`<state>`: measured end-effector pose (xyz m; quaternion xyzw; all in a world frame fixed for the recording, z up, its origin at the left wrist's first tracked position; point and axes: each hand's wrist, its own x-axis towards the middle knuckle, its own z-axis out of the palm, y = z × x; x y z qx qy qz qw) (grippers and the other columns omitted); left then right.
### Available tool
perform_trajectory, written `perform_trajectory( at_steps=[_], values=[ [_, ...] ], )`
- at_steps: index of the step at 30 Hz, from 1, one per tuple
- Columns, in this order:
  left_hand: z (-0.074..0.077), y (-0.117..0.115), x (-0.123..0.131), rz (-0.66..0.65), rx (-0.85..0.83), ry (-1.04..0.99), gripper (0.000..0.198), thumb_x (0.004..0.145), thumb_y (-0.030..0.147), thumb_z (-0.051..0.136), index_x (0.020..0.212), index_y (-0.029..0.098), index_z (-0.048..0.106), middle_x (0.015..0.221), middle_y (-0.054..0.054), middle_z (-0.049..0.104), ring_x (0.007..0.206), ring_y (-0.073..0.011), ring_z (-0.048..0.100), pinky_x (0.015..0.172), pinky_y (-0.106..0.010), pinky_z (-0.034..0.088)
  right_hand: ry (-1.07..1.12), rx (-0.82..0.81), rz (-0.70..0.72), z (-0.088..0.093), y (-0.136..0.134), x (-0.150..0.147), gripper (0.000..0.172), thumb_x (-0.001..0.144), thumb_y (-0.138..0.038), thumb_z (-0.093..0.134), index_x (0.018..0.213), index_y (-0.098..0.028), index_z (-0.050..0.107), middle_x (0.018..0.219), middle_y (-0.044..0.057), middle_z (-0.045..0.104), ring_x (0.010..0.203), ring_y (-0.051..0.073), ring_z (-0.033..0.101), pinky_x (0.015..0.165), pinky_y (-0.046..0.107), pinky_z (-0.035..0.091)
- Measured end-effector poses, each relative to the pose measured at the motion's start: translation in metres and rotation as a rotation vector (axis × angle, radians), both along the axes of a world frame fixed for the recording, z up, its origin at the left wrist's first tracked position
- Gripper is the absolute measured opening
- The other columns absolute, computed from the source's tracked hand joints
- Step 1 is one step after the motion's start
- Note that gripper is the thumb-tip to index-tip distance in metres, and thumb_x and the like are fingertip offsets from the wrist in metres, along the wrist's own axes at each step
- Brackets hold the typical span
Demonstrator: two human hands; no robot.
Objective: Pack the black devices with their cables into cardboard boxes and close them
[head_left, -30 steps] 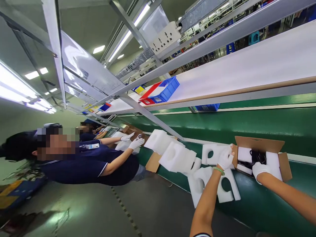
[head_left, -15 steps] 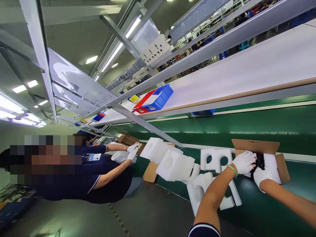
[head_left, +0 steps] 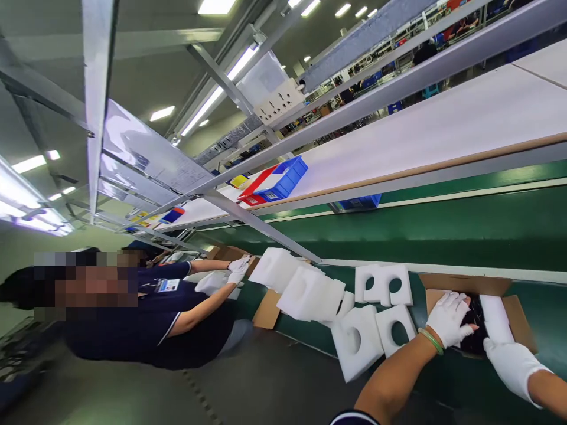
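Hands: left hand (head_left: 448, 319), right hand (head_left: 514, 364), one carton (head_left: 465, 284).

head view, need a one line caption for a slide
Gloved left hand and right hand reach into an open cardboard box beside foam inserts.

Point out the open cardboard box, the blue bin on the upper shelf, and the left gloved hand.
cardboard box (head_left: 460, 284): head view, on its far brown flap.
blue bin (head_left: 290, 172): head view, on its blue side wall.
left hand (head_left: 447, 319): head view, on the back of the white glove.
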<state>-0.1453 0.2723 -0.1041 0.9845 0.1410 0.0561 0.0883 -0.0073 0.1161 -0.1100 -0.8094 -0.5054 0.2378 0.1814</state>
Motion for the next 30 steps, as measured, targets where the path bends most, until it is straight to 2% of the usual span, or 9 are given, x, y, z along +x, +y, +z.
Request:
perform_trajectory(
  at_steps=[3, 6, 8, 11, 15, 19, 22, 26, 30],
  values=[
    [0.007, -0.027, 0.004, -0.020, 0.045, 0.020, 0.062, 0.096, 0.059, 0.037, 0.147, 0.024, 0.039, 0.156, -0.009, 0.040, 0.142, -0.0263, 0.039, 0.120, -0.043, 0.030, 0.036, -0.018, 0.019, 0.005, -0.060, 0.028, 0.032, 0.077, -0.043, 0.049, 0.094, -0.024, 0.066, 0.087, 0.011, 0.071, 0.070, 0.028, 0.068, 0.066, 0.043, 0.056],
    [0.010, -0.034, 0.011, -0.030, 0.081, 0.054, 0.059, 0.098, 0.056, 0.033, 0.146, 0.024, 0.042, 0.154, -0.008, 0.042, 0.142, -0.0281, 0.038, 0.120, -0.044, 0.028, -0.073, 0.026, -0.140, 0.015, -0.092, 0.037, 0.045, 0.086, -0.053, 0.038, 0.109, -0.020, 0.059, 0.114, 0.013, 0.067, 0.083, 0.027, 0.068, 0.065, 0.040, 0.056],
    [0.009, -0.034, 0.016, -0.026, 0.110, 0.072, 0.058, 0.098, 0.055, 0.033, 0.147, 0.024, 0.041, 0.153, -0.008, 0.043, 0.141, -0.0289, 0.038, 0.120, -0.045, 0.028, -0.143, 0.100, -0.238, 0.021, -0.094, 0.029, 0.058, 0.089, -0.059, 0.035, 0.125, -0.017, 0.052, 0.127, 0.015, 0.062, 0.093, 0.031, 0.067, 0.063, 0.042, 0.056],
    [0.007, -0.033, 0.018, -0.030, 0.160, 0.085, 0.058, 0.098, 0.055, 0.034, 0.146, 0.023, 0.043, 0.151, -0.008, 0.045, 0.139, -0.0292, 0.039, 0.118, -0.046, 0.029, -0.152, 0.299, -0.286, 0.019, -0.087, 0.015, 0.073, 0.090, -0.057, 0.037, 0.148, -0.013, 0.033, 0.150, 0.018, 0.042, 0.126, 0.038, 0.053, 0.089, 0.052, 0.056],
    [0.011, -0.035, 0.016, -0.031, 0.214, 0.045, 0.059, 0.098, 0.056, 0.033, 0.144, 0.021, 0.045, 0.147, -0.009, 0.049, 0.135, -0.0277, 0.043, 0.117, -0.043, 0.032, -0.173, 0.387, -0.469, -0.018, -0.090, 0.021, 0.079, 0.088, -0.054, 0.040, 0.154, -0.014, 0.023, 0.153, 0.020, 0.036, 0.134, 0.042, 0.043, 0.101, 0.059, 0.049],
    [0.015, -0.037, 0.014, -0.048, 0.197, 0.038, 0.059, 0.097, 0.056, 0.036, 0.143, 0.020, 0.045, 0.145, -0.011, 0.050, 0.134, -0.0262, 0.045, 0.116, -0.043, 0.034, -0.167, 0.413, -0.145, -0.059, -0.085, 0.028, 0.066, 0.089, -0.053, 0.040, 0.146, -0.020, 0.037, 0.148, 0.015, 0.046, 0.123, 0.035, 0.056, 0.091, 0.051, 0.057],
    [0.016, -0.039, 0.012, -0.030, 0.162, 0.027, 0.063, 0.097, 0.057, 0.035, 0.142, 0.014, 0.045, 0.149, -0.013, 0.047, 0.138, -0.0258, 0.042, 0.116, -0.041, 0.034, -0.360, 0.475, 0.109, -0.068, -0.076, 0.017, 0.053, 0.091, -0.053, 0.041, 0.128, -0.015, 0.050, 0.152, 0.016, 0.041, 0.132, 0.035, 0.048, 0.091, 0.048, 0.057],
    [0.023, -0.040, 0.012, -0.079, 0.141, 0.018, 0.059, 0.099, 0.051, 0.034, 0.142, 0.012, 0.044, 0.154, -0.016, 0.039, 0.143, -0.0262, 0.036, 0.113, -0.039, 0.038, -0.562, 0.505, 0.227, -0.074, -0.074, 0.009, 0.057, 0.091, -0.053, 0.037, 0.124, -0.009, 0.052, 0.154, 0.019, 0.035, 0.141, 0.040, 0.034, 0.095, 0.052, 0.053],
    [0.032, -0.037, 0.016, -0.266, 0.133, 0.075, 0.041, 0.100, 0.035, 0.036, 0.134, 0.022, 0.055, 0.153, -0.011, 0.041, 0.141, -0.0239, 0.039, 0.107, -0.038, 0.043, -0.565, 0.537, 0.294, -0.074, -0.071, 0.030, 0.057, 0.089, -0.055, 0.041, 0.123, -0.013, 0.054, 0.149, 0.018, 0.044, 0.135, 0.038, 0.043, 0.095, 0.051, 0.053]
  ],
)
